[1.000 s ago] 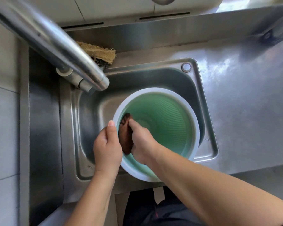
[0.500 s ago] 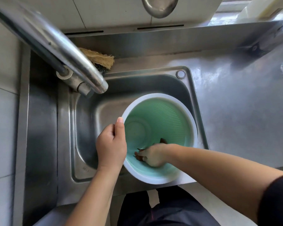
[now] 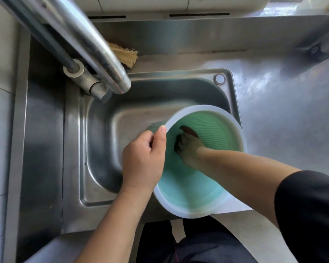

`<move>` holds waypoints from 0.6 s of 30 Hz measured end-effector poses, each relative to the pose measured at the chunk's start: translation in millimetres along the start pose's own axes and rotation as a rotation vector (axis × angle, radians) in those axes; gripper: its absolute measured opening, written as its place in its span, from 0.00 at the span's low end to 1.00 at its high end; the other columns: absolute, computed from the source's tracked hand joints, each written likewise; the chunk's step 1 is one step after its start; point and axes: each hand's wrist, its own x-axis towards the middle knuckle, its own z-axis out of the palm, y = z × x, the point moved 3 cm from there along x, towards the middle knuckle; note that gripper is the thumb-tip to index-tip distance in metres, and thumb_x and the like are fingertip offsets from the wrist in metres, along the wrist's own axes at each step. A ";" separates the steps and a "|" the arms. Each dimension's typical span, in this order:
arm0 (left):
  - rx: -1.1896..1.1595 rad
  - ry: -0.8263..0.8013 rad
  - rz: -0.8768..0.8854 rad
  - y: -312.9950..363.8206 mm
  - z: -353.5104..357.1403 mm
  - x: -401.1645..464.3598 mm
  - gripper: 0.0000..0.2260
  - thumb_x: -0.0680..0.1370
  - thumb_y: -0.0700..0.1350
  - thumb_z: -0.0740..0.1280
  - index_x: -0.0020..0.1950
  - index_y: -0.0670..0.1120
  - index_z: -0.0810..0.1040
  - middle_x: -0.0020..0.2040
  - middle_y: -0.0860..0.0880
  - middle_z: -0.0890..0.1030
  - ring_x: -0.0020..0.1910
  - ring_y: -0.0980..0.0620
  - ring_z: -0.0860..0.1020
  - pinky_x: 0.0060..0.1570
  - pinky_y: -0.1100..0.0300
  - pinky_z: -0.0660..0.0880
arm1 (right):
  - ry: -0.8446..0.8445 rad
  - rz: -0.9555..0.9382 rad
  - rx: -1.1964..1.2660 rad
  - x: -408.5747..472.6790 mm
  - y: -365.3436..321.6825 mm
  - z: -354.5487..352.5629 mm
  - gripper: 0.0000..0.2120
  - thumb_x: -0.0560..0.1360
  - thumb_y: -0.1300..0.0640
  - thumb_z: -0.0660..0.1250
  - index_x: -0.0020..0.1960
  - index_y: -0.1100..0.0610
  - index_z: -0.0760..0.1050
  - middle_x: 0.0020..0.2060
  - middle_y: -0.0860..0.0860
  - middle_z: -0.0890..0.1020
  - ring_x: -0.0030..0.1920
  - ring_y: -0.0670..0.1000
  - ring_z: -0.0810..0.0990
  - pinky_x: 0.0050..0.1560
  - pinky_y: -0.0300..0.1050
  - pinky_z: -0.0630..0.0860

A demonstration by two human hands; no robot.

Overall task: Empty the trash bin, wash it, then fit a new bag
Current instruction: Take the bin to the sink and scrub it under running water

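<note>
A: From the head camera, where does the job stand?

B: The trash bin (image 3: 201, 179) is tilted in the right half of the sink (image 3: 103, 149), its mouth toward the person. It looks empty of rubbish, so the emptying seems done and the washing is under way.

A: And the hands?

B: The left hand (image 3: 143, 160) grips the white rim on the bin's left side, thumb laid along the edge. The right hand (image 3: 190, 147) is deep inside the bin, fingers curled around a dark brown scrubbing pad (image 3: 188, 130) held against the ribbed green wall, though that part is blurred, so I judge the grip rather than see it clearly.

A: Any water?

B: The faucet (image 3: 95, 54), above and left of the bin, shows no stream.

A: What is left?

B: Probably finishing the scrub, a rinse, then fitting a new bag. No bag is in view.
</note>
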 end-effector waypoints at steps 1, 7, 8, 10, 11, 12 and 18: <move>0.009 0.001 0.000 0.9 0.4 0.7 0.25 0.80 0.56 0.61 0.29 0.45 0.59 0.23 0.49 0.61 0.27 0.49 0.61 0.29 0.54 0.59 | 0.002 0.022 0.067 -3.9 -4.4 2.9 0.32 0.78 0.41 0.53 0.79 0.49 0.53 0.79 0.51 0.58 0.78 0.56 0.53 0.72 0.68 0.32; 0.027 0.027 -0.055 0.6 2.8 7.6 0.25 0.81 0.55 0.61 0.28 0.45 0.59 0.23 0.49 0.64 0.27 0.50 0.64 0.30 0.53 0.59 | -0.285 -0.113 0.832 -44.4 -41.7 -28.9 0.25 0.79 0.53 0.53 0.76 0.48 0.59 0.77 0.53 0.61 0.76 0.60 0.59 0.70 0.66 0.59; 0.029 0.031 -0.056 1.1 3.0 8.7 0.25 0.81 0.55 0.61 0.28 0.46 0.59 0.23 0.49 0.64 0.26 0.51 0.64 0.30 0.53 0.59 | -0.289 -0.141 0.906 -48.9 -48.1 -39.2 0.26 0.79 0.54 0.51 0.77 0.47 0.57 0.77 0.53 0.61 0.75 0.60 0.60 0.70 0.63 0.61; 0.033 0.034 -0.054 3.1 3.2 10.4 0.25 0.81 0.54 0.61 0.28 0.46 0.59 0.23 0.49 0.65 0.26 0.51 0.65 0.29 0.52 0.59 | -0.231 -0.155 1.163 -59.4 -50.3 -56.0 0.24 0.80 0.57 0.51 0.75 0.50 0.62 0.75 0.55 0.66 0.72 0.59 0.66 0.69 0.51 0.63; 0.034 0.035 -0.054 4.0 3.3 11.1 0.25 0.81 0.54 0.61 0.28 0.46 0.60 0.23 0.50 0.65 0.26 0.51 0.65 0.28 0.53 0.60 | -0.200 -0.163 1.290 -67.0 -48.4 -61.4 0.22 0.80 0.57 0.52 0.74 0.49 0.66 0.73 0.55 0.69 0.70 0.58 0.68 0.67 0.47 0.64; 0.038 0.035 -0.054 4.7 3.4 11.6 0.25 0.81 0.54 0.61 0.28 0.46 0.60 0.23 0.50 0.65 0.26 0.51 0.65 0.28 0.54 0.61 | -0.176 -0.172 1.402 -75.6 -44.8 -63.4 0.22 0.80 0.57 0.53 0.72 0.47 0.68 0.72 0.53 0.71 0.68 0.57 0.69 0.65 0.45 0.64; 0.076 0.003 -0.081 0.8 1.5 16.5 0.26 0.82 0.57 0.58 0.29 0.43 0.64 0.25 0.47 0.70 0.28 0.46 0.69 0.29 0.54 0.64 | -0.159 -0.305 1.000 -125.4 -18.9 -38.6 0.24 0.81 0.55 0.51 0.76 0.41 0.59 0.75 0.48 0.67 0.72 0.55 0.68 0.75 0.59 0.59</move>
